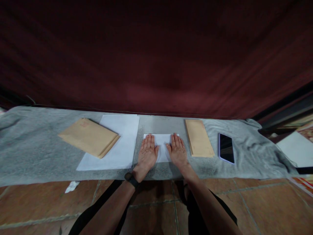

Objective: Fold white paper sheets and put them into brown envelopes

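Observation:
A small white sheet of paper lies on the grey cloth in front of me; whether it is folded I cannot tell. My left hand rests flat on its left side, fingers stretched out and pointing away from me. On its right side my right hand presses flat in the same way. To the right of that hand lie brown envelopes in a neat pile. Left of my left hand are larger white sheets, with a thicker stack of brown envelopes partly on top of them.
A grey cloth covers the long narrow surface. At the right lies a phone with a dark screen. Behind hangs a dark red curtain. A crumpled white scrap lies on the tiled floor. Papers show at the far right.

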### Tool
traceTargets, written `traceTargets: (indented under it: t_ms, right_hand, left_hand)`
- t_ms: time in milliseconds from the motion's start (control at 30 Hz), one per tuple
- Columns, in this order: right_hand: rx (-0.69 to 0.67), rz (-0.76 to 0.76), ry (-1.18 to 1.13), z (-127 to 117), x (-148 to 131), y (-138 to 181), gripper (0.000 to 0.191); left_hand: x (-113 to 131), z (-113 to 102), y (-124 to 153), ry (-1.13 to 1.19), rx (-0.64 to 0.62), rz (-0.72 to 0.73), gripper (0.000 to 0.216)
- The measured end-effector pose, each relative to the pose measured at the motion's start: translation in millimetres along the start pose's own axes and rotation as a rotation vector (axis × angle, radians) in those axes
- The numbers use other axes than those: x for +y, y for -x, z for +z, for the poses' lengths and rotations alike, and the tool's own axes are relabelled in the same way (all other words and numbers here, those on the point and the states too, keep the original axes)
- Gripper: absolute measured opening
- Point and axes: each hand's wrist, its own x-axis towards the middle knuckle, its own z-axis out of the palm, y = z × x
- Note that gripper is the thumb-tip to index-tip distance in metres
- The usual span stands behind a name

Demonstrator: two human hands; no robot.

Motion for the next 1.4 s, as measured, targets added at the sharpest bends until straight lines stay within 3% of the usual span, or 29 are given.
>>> traceTargets:
  t_ms: [433,600,733,900,1400]
  right_hand:
    - [0.0,0.009,0.031,-1,3,1,0.059]
    - [-0.04,0.049,0.005,-11,-4,0,0.058]
    - [-0.098,-0.045,-0.1,-16,-19,5,0.058]
    - [-0.163,-0.13,-0.167,-17,-31,15,0.055]
    - [-0.093,-0.106,-0.076,-17,-18,22,0.053]
  left_hand:
    - [2,-6,4,0.01,0.019,-0.01,0.062]
    - [21,-6,16,0.059,0.022,0.124,0.058]
    - [28,0,24,0.061,0.009,0.172,0.057]
    - [23,2,25,0.045,-0.001,0.191,0.06]
    - [11,-6,28,0.031,-0.038,0.174,0.056]
